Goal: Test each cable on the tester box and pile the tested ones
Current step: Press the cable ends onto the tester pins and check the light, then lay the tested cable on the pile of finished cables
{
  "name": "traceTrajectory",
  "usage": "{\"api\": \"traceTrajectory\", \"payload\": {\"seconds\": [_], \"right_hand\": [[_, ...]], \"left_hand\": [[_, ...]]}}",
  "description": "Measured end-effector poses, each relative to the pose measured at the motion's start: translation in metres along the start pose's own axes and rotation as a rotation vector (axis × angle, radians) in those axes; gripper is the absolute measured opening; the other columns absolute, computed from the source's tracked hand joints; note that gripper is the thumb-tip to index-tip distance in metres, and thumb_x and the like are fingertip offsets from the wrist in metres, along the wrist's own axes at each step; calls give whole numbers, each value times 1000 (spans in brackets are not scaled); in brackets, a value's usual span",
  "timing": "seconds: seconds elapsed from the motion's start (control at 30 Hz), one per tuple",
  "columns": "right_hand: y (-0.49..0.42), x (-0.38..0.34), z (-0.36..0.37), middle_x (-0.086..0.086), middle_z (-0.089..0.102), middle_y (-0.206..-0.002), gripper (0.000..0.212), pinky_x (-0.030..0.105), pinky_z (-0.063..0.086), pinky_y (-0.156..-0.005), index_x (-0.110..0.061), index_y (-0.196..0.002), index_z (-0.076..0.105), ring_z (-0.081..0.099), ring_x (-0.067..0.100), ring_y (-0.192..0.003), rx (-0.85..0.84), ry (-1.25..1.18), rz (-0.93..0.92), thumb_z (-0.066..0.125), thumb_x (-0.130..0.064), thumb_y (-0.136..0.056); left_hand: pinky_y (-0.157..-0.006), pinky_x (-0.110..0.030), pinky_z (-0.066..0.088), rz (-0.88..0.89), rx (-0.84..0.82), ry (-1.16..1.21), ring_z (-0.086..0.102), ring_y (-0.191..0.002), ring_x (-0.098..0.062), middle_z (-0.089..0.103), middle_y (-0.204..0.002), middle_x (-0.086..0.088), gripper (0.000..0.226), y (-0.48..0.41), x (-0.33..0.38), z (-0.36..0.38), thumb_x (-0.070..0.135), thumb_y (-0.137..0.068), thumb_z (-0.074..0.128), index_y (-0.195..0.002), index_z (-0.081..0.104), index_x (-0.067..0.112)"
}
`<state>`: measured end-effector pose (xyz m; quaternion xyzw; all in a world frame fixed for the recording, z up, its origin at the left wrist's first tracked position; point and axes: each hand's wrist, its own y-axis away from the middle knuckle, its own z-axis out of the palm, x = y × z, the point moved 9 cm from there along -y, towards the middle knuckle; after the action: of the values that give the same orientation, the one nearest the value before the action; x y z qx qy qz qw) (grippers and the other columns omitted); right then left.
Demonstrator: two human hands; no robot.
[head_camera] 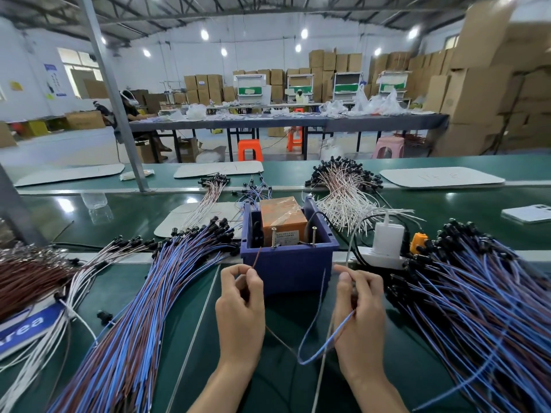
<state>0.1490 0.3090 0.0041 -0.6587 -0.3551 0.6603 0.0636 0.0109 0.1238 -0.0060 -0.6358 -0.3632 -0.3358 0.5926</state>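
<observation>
Head view: just in front of the tester box (286, 265), the left hand (240, 305) pinches the brown lead (257, 257) of one cable (301, 362), and the right hand (359, 311) grips its blue lead (337, 331). Shaky tips could miss the box's screws (273, 237), likely faking a failure.

the square plastic tester box (286, 263) is dark blue; the taped block (283, 217) in it is orange. the bench mat (286, 314) is deep green. a thin brown wire (257, 257) and thin blue wire (328, 342) match the left cable heap (128, 323) and right cable heap (477, 308), streaked blue and brown, black-tipped. the far wire pile (343, 201) is white.
</observation>
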Motion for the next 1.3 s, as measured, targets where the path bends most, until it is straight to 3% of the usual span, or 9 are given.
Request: {"api": "traceTrajectory", "payload": {"seconds": [0.1,0.2,0.47,0.73,0.87,0.97,1.07,1.13,1.3], "right_hand": [[2,0,-8,-25,44,-102,30,11,44,-71,-28,-109,67,55,5,-84,4,25,7,40,-40,-101],[0,-10,-18,-21,44,-103,21,10,43,-67,-24,-111,66,55,9,-78,17,56,-51,47,-26,-103],[-39,-114,-32,-2,44,-110,42,30,51,-70,-15,-119,65,52,12,-81,-132,299,-472,64,8,-84],[-68,-205,-81,14,50,-117,62,38,52,-67,-11,-121,64,50,22,-91,-125,573,-856,72,14,-64],[-95,-209,-127,4,33,-142,87,19,50,-89,-27,-154,32,51,11,-108,-7,365,-708,66,9,-82],[-115,-191,-162,-19,38,-144,68,-2,31,-96,-28,-157,24,38,-16,-126,31,84,-449,57,-29,-97],[-113,-159,-153,-28,65,-117,42,17,47,-95,-39,-132,59,61,-10,-105,-281,107,-259,41,-59,-98],[-108,-142,-154,-19,71,-97,32,24,53,-73,-41,-111,67,69,0,-76,-384,148,-226,40,-55,-102],[-101,-98,-185,-21,55,-56,35,9,37,-51,-35,-93,72,52,-4,-50,-385,109,-103,41,-41,-107]], "left_hand": [[-59,-23,43,-51,9,-110,53,-65,-7,60,-75,8,17,6,-2,-13,26,-101,54,-89,51,38],[-75,-34,49,206,45,-366,47,-93,-12,48,-102,7,10,16,46,-28,25,-100,54,-102,62,22],[-74,-27,48,426,-643,-359,55,-75,2,61,-83,22,23,43,174,41,57,-98,47,-106,55,38],[-67,-15,43,547,-706,-252,54,-67,8,55,-68,19,9,29,247,62,41,-99,55,-95,52,34],[-53,-14,40,569,-719,-160,56,-56,2,58,-68,16,13,28,276,76,38,-102,52,-97,56,27],[-52,-20,46,408,-677,104,57,-54,-4,68,-74,10,11,15,290,85,31,-103,54,-95,58,25],[-45,-17,42,276,-609,274,57,-50,-7,69,-72,7,10,7,296,103,28,-103,56,-94,59,23],[-44,-19,43,209,-584,341,58,-49,-11,70,-73,3,12,6,295,120,26,-103,55,-95,59,18],[-40,-23,42,-24,-588,464,59,-45,-13,67,-69,6,14,6,268,170,20,-104,51,-96,57,11]]}}
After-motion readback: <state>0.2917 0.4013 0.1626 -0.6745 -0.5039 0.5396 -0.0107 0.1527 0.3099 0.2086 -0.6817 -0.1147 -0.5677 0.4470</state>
